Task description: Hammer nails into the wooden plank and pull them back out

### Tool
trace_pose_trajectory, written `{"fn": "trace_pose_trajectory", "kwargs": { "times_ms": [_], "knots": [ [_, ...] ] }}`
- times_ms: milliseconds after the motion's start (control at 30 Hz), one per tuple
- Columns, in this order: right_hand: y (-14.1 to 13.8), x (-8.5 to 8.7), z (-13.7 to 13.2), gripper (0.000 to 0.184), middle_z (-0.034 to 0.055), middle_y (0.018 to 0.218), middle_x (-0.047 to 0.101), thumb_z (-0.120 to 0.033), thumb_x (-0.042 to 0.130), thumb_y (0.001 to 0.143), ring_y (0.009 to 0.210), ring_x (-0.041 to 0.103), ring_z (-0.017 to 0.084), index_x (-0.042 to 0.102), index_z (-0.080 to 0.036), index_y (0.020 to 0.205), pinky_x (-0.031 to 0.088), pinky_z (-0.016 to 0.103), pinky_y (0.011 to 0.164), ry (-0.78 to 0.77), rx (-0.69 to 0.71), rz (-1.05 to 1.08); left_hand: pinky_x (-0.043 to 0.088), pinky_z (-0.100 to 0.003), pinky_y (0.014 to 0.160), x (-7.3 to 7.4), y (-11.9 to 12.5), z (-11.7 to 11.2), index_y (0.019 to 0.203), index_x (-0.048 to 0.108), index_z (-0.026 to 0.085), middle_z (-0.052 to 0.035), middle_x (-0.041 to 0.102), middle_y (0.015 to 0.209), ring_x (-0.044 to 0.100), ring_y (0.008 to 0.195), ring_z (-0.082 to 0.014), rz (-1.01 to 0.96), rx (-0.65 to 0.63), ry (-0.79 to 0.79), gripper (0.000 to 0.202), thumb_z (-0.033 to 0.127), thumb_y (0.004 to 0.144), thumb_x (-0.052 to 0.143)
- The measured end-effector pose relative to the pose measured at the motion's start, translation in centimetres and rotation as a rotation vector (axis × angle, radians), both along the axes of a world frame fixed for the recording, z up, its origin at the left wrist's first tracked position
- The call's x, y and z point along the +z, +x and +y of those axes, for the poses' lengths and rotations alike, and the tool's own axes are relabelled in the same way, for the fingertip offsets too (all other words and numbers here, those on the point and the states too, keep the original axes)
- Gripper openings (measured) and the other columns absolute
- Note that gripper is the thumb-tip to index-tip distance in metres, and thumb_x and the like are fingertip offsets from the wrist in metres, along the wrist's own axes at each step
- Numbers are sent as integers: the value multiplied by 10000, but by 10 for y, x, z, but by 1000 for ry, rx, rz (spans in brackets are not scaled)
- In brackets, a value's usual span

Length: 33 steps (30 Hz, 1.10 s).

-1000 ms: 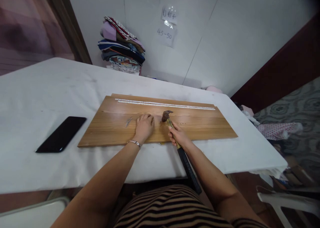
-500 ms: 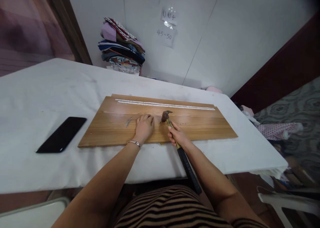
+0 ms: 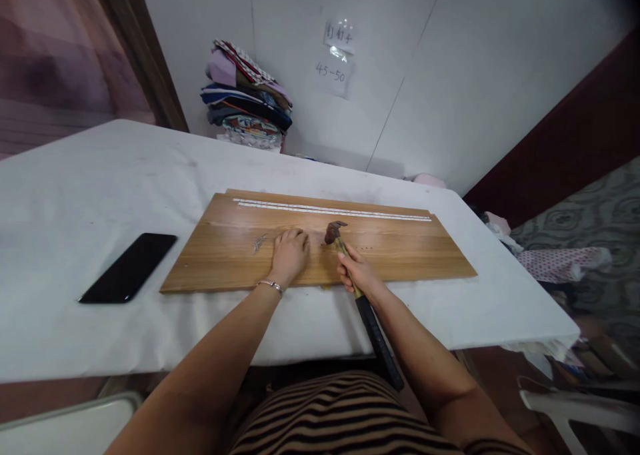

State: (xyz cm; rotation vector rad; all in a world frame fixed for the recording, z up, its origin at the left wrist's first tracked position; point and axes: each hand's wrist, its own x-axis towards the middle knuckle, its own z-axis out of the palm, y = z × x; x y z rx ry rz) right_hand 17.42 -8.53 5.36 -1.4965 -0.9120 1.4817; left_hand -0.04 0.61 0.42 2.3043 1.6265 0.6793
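My right hand (image 3: 356,268) is wrapped round the handle of a claw hammer (image 3: 371,328), well up toward the head. The rusty brown hammer head (image 3: 334,232) is over the middle of a wooden board (image 3: 210,262), with its claw pointing away to the right. It is hard to tell whether the head touches the board. My left hand (image 3: 290,252) rests palm down on the board, its fingers stretched forward and loosely bent. Just left of it lies a small pile of nails (image 3: 259,243). A row of small dark dots (image 3: 367,248) runs right of the hammer head.
Two white measuring strips (image 3: 330,210) lie along the board's far side. A black phone (image 3: 131,268) is at the left on the white-covered table (image 3: 210,335). Folded clothes (image 3: 250,98) are stacked by the wall, and a white chair (image 3: 575,408) stands at the lower right.
The view has shifted slightly, so the scene sits a little further right. Both hands and the hammer keep nearly the same place on the board.
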Motion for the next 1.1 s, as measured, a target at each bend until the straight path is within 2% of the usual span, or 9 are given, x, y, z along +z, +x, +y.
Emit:
{"fn": "trace_pose_trajectory", "kwargs": {
  "times_ms": [267, 400, 600, 800, 967, 1100],
  "knots": [
    [-1, -1, 1, 771, -130, 571, 436, -466, 652, 935, 355, 354, 56, 352, -310, 1628, 265, 151, 353, -12, 12, 0, 421, -462, 1079, 0, 0, 1, 1126, 754, 234, -113, 707, 1316, 585, 1258, -297, 13, 9, 11, 313, 256, 969, 484],
    [0, 0, 1, 791, -129, 575, 441, -464, 646, 942, 357, 359, 58, 313, -323, 1645, 270, 151, 353, -2, 1, 2, 425, -462, 1072, -2, -1, 1, 1143, 758, 224, -118, 703, 1335, 586, 1270, -296, 6, -3, 6, 364, 195, 964, 443],
    [-2, 2, 2, 687, -123, 573, 440, -414, 608, 964, 353, 347, 59, 393, -298, 1607, 274, 155, 341, -11, 16, 7, 424, -463, 1078, -1, -1, 1, 1165, 756, 223, -120, 692, 1358, 587, 1279, -299, 21, 6, -7, 408, 133, 926, 437],
    [-2, 2, 3, 760, -127, 577, 443, -444, 628, 957, 357, 351, 60, 322, -319, 1641, 273, 155, 344, -3, 1, 17, 426, -472, 1084, -2, 0, 1, 1162, 760, 228, -120, 695, 1348, 585, 1275, -302, -1, 5, -12, 387, 178, 956, 436],
    [-1, 2, 3, 706, -125, 575, 443, -424, 615, 970, 353, 344, 57, 370, -296, 1619, 269, 158, 337, -17, 11, 16, 429, -477, 1089, 1, -1, 1, 1119, 766, 219, -124, 704, 1323, 590, 1267, -302, -15, 8, -19, 324, 240, 974, 476],
    [0, 2, 4, 723, -130, 565, 437, -420, 601, 983, 351, 350, 57, 329, -294, 1641, 265, 154, 340, -13, 11, 11, 428, -474, 1090, 2, -1, 2, 1110, 762, 225, -118, 705, 1320, 591, 1263, -296, -10, 9, -29, 297, 258, 974, 500]
  ]
}}
